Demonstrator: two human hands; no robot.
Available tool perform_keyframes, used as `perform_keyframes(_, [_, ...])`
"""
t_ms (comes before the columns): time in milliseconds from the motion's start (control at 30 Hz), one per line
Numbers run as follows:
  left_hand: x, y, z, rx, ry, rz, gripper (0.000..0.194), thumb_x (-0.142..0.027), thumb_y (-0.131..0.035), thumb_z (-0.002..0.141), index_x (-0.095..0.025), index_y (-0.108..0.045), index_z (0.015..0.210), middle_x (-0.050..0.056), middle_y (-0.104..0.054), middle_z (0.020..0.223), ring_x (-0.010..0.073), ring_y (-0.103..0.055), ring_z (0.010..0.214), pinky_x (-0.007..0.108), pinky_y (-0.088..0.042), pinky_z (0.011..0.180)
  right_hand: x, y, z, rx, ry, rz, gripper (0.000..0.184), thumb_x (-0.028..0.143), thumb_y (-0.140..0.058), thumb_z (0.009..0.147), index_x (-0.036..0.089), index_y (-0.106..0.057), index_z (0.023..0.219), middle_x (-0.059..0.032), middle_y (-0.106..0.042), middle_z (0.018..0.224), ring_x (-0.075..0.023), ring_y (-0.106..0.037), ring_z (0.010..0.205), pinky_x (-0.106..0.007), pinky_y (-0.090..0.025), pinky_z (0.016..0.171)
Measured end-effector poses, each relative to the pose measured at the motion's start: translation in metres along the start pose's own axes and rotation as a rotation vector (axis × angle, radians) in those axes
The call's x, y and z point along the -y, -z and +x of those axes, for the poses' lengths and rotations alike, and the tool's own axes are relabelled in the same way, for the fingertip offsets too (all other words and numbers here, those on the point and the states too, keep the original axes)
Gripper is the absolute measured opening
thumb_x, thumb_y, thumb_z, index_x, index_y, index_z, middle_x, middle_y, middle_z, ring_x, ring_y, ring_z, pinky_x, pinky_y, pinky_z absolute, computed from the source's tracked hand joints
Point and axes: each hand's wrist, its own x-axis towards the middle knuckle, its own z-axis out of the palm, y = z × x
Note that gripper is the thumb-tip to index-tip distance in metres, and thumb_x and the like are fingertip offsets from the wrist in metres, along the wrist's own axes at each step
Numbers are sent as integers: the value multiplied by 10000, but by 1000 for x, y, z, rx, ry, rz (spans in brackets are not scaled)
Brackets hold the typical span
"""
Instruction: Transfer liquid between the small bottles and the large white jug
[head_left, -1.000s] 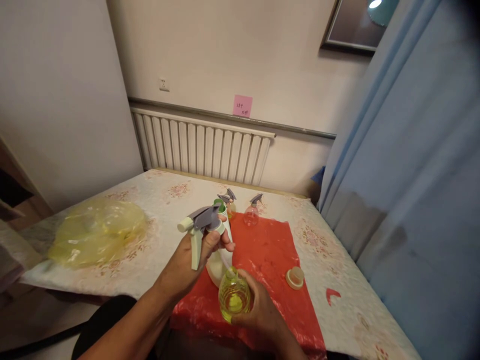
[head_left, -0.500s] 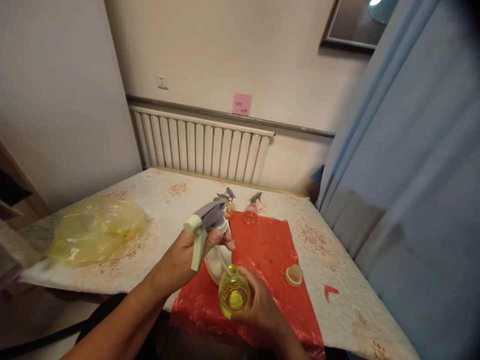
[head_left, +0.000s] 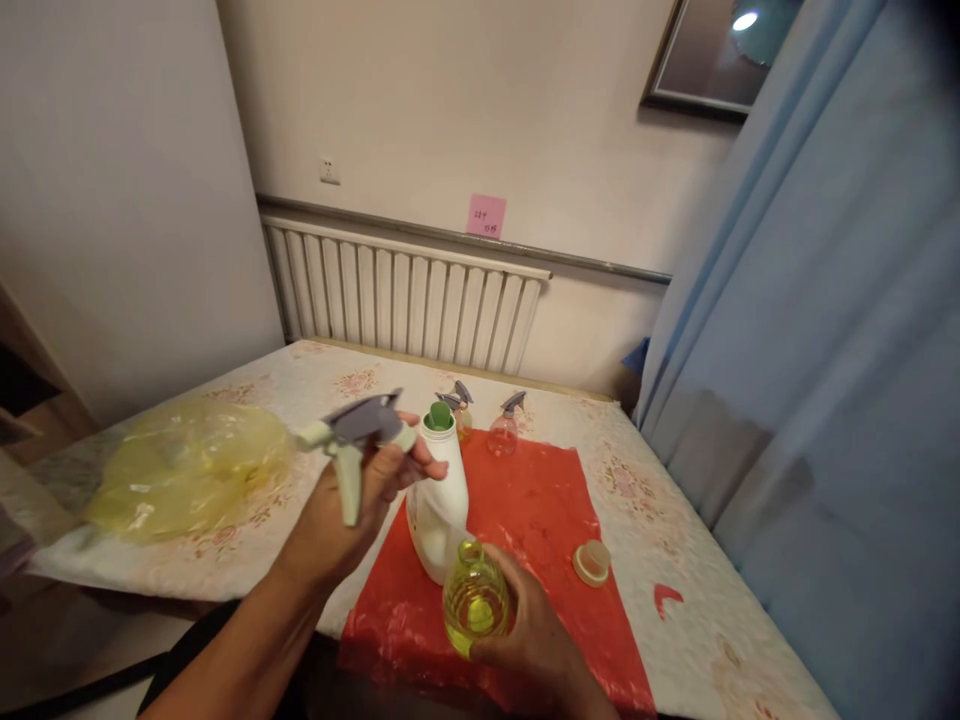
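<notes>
The spray head (head_left: 363, 422) is grey on top, with a pale nozzle, trigger and collar; slightly blurred, it is held up in the air, nozzle to the left, trigger hanging down. Below it and to the right is the bottle (head_left: 474, 602), see-through yellow, round-bodied and ridged, roughly upright, its narrow neck uncapped.

Glossy clear yellow plastic bottle (head_left: 477, 600) at lower centre, smooth white plastic jug (head_left: 442, 505), crinkled shiny red sheet (head_left: 525, 500), matt cloth curtain (head_left: 810, 300) at right.
</notes>
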Motion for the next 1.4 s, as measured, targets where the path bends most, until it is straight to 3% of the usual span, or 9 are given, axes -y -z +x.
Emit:
perform_keyframes(67, [4,17,4,-100,-18,-134,240,-336,-595,873,-221,-594,1084,-9,-648,818,153,-657,811,403,-526,911,-3,4,2,0,-32,-13,882,142,-817,501,229,-501,1319,-97,-563,1351,-340,-497,1256,-481,-381,1063])
perform_keyframes(200, [28,55,5,-156,72,-287,276,-330,-664,819,-209,-614,1062,1,-665,804,148,-652,776,379,-538,879,0,18,14,-44,-62,-72,862,140,-809,489,207,-523,1300,-111,-578,1338,-347,-503,1256,-499,-369,1075])
perform_keyframes(333, [69,85,-1,-80,261,-340,238,-331,-630,845,-224,-626,1057,5,-654,801,151,-632,767,365,-539,839,18,36,36,-105,-60,-163,847,134,-800,486,202,-534,1287,-108,-607,1302,-348,-539,1218,-501,-389,1062])
perform_keyframes(500, [111,111,2,44,320,-448,230,-340,-620,852,-248,-625,1063,-4,-632,794,156,-626,762,373,-518,847,51,54,70,-161,13,-358,771,131,-776,525,200,-550,1259,-97,-612,1288,-321,-555,1193,-474,-393,1054])
perform_keyframes(667, [143,131,6,147,387,-515,260,-399,-637,829,-260,-648,1049,9,-648,795,203,-652,778,439,-495,881,80,61,103,-198,64,-510,733,134,-767,534,210,-571,1236,-85,-629,1262,-321,-567,1167,-474,-404,1040])
perform_keyframes(833, [169,149,2,159,437,-552,255,-425,-654,804,-270,-692,1003,9,-674,772,211,-656,751,405,-517,830,98,60,129,-183,131,-628,581,165,-757,552,223,-639,1118,-56,-688,1125,-319,-614,1059,-466,-465,959])
perform_keyframes(1100, [208,184,1,195,449,-692,244,-345,-631,840,-252,-670,1063,41,-693,857,221,-666,857,411,-489,890,105,59,156,-137,94,-817,740,168,-777,514,189,-584,1228,-83,-642,1195,-299,-591,1098,-456,-433,995])
perform_keyframes(1400, [207,189,3,273,442,-716,240,-296,-603,863,-230,-652,1089,59,-683,889,235,-664,888,445,-475,913,110,58,172,-61,121,-1034,758,191,-789,530,185,-567,1254,-100,-633,1191,-304,-590,1079,-446,-446,958])
